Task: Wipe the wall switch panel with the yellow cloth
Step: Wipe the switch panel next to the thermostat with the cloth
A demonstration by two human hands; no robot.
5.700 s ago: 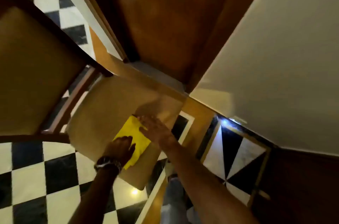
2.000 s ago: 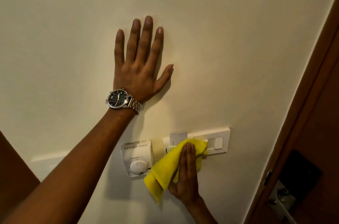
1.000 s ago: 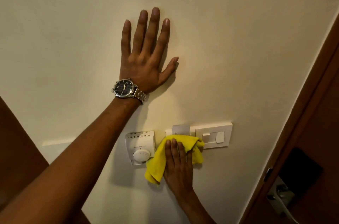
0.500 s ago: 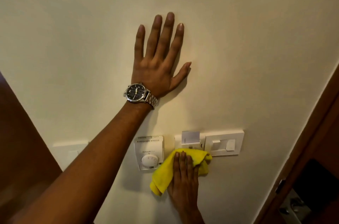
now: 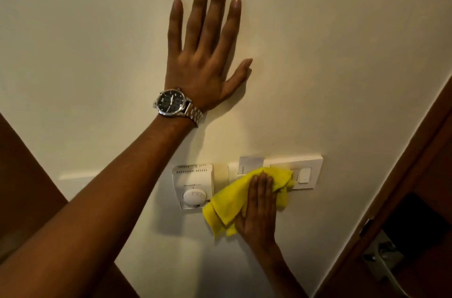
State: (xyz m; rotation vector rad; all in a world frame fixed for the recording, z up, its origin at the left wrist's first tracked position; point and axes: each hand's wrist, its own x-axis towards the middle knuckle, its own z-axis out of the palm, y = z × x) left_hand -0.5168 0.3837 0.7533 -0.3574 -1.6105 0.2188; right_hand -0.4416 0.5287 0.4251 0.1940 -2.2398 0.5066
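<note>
A dial thermostat (image 5: 193,186) on the cream wall (image 5: 330,53), wooden door frame (image 5: 401,187) alongside.

— How many hands are up on the cream painted wall (image 5: 342,53)?

— Two: a left hand (image 5: 203,63) at twelve o'clock, a right hand (image 5: 259,212) at six.

— Cloths?

— One crumpled yellow cloth (image 5: 234,202).

— Wall fittings?

— One white rectangular switch panel (image 5: 305,173) at four o'clock, one white thermostat with a round dial (image 5: 193,185) beside it. One steel wristwatch (image 5: 172,102), too.
</note>
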